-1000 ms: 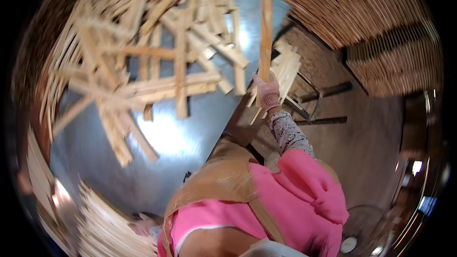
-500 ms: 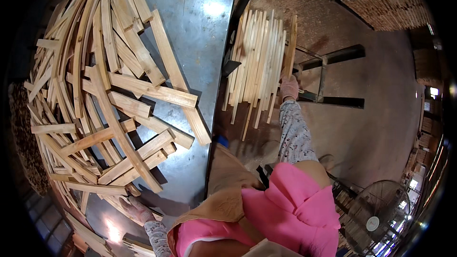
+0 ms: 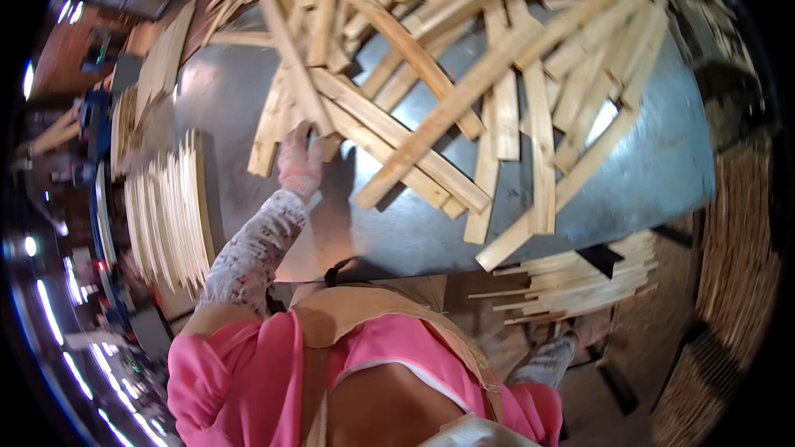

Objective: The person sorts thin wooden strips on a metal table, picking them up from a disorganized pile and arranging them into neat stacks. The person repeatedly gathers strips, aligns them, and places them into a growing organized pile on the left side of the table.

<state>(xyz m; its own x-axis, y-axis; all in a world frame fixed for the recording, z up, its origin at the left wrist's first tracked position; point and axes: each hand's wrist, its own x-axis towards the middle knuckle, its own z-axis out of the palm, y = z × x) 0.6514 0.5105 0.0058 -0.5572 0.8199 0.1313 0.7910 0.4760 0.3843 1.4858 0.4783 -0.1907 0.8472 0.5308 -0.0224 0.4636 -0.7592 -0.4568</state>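
My left hand (image 3: pixel 300 164), in a pale pinkish glove, reaches over the metal table with its fingers apart. Its fingertips are at the lower end of a wooden strip (image 3: pixel 291 66) in the loose pile; whether they touch it is unclear. Low on the right, my right hand (image 3: pixel 591 329), gloved too, is beside the near-right end of a stack of wooden strips (image 3: pixel 571 277) below the table edge. It is small and blurred, so its fingers cannot be made out. Crossed strips (image 3: pixel 451 112) lie in front of my left hand.
The shiny metal table (image 3: pixel 397 240) spans the middle, its far side heaped with strips. Another strip stack (image 3: pixel 170 215) stands beyond the table's left end. Large stacked timber (image 3: pixel 733 257) rises at the far right. A dark metal stand leg (image 3: pixel 614 381) is near my right hand.
The view has swung left toward the table. My left hand has come forward to the pile's strips. My right hand, earlier on a strip at the stack's side, now shows no clear strip in it.
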